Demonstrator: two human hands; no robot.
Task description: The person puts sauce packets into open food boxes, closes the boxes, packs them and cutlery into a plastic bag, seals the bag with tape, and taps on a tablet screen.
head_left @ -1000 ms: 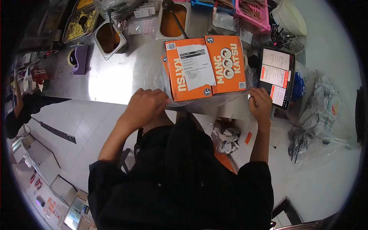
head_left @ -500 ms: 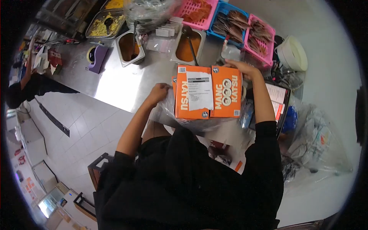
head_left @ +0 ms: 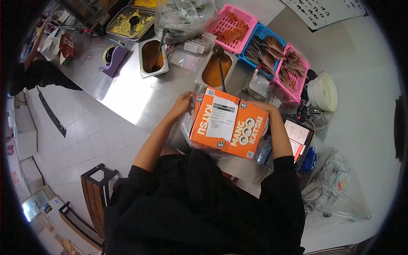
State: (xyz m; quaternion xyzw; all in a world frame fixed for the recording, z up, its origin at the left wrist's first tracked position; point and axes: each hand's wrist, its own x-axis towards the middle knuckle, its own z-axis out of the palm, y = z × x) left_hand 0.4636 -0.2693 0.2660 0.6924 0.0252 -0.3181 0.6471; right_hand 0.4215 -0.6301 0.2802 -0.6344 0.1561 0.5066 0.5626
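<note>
Two orange printed boxes [head_left: 245,140] sit side by side in front of me, with a torn-edged paper receipt [head_left: 222,119] lying across their tops. Clear plastic bag film [head_left: 187,129] shows around their left side and under the near edge. At the far left corner, my left hand [head_left: 183,104] is closed, its curled fingers on the bag film against the box side. My right hand [head_left: 264,107] wraps round the far right corner of the boxes; its fingertips are mostly hidden behind them.
Beyond the boxes stand two metal sauce pans [head_left: 217,70] [head_left: 153,59] with ladles. Pink [head_left: 238,21] and blue [head_left: 259,32] baskets hold packets. A purple tape dispenser [head_left: 114,61] is left, a tablet-like screen [head_left: 295,138] right. Another person's dark sleeve [head_left: 46,76] shows far left.
My view has turned, so the counter appears rotated clockwise. The boxes now look tilted and lower in view. My right hand's fingers have slipped behind the far edge; my left stays at the corner.
</note>
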